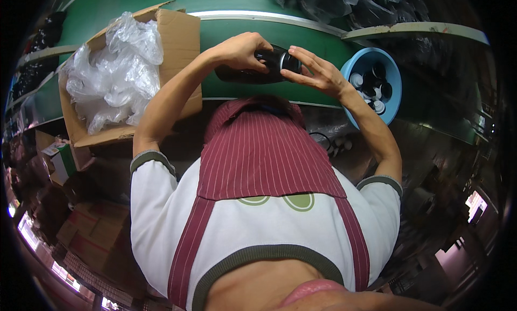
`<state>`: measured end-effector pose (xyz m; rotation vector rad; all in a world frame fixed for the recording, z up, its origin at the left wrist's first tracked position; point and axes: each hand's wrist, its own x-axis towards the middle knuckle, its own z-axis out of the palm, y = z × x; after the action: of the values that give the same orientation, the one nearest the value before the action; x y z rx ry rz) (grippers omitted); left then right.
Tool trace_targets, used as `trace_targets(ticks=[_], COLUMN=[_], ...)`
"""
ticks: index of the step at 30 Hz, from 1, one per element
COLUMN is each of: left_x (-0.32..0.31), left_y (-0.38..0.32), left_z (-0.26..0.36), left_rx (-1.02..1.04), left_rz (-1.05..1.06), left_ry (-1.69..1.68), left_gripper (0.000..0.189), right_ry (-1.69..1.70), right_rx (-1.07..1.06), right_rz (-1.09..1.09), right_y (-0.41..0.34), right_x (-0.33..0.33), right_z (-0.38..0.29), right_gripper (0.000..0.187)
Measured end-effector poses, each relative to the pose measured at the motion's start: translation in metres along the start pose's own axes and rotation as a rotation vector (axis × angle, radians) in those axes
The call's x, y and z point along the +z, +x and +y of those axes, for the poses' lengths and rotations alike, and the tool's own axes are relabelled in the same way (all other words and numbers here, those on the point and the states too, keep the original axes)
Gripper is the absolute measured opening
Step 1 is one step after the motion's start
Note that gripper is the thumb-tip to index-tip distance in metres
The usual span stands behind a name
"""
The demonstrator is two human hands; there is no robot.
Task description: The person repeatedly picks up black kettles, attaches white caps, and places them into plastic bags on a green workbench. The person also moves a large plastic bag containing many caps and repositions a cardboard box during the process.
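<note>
A dark, glossy bottle (246,75) lies roughly sideways over the green work surface (226,36), its neck end towards the right. My left hand (242,52) grips the bottle's body from above, thumb and fingers around it. At the neck end sits a black cap (291,63) with a pale ring beside it. The spread fingers and thumb of my right hand (319,72) are around this cap. A light-blue plastic basin (396,84) stands just right of my right wrist, with several black and white caps (379,93) inside.
At left, an open cardboard box (179,48) is heaped with clear plastic bags (121,72). A metal rail (262,16) crosses behind my hands. Dark plastic-wrapped items (355,5) lie beyond it. A smaller carton (60,161) and a large cardboard box (95,230) are at lower left.
</note>
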<state>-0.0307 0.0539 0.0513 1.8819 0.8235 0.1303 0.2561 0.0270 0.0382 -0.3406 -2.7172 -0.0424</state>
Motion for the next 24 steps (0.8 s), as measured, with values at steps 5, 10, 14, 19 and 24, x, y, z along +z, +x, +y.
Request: trace_targets(ticks=[5, 10, 14, 19, 24], left_x=[0.003, 0.049, 0.06, 0.077, 0.098], left_y=[-0.007, -0.012, -0.013, -0.012, -0.003], left_z=[-0.001, 0.018, 0.011, -0.003, 0.001], left_rx=[0.056, 0.022, -0.01, -0.018, 0.055], left_rz=[0.17, 0.427, 0.51, 0.609, 0.617], left_ry=[0.088, 0.498, 0.552, 0.573, 0.601], left_gripper=[0.026, 0.023, 0.014, 0.017, 0.006], right_ry=[0.268, 1.277, 1.409, 0.489, 0.505], right_rx=[0.345, 1.639, 1.772, 1.1, 1.389], right_rz=[-0.027, -0.17, -0.22, 0.225, 0.389], right_y=[0.004, 0.018, 0.011, 0.027, 0.023], right_x=[-0.002, 0.019, 0.028, 0.038, 0.081], right_z=[-0.009, -0.027, -0.021, -0.051, -0.057], right_gripper=[0.06, 0.093, 0.107, 0.066, 0.06])
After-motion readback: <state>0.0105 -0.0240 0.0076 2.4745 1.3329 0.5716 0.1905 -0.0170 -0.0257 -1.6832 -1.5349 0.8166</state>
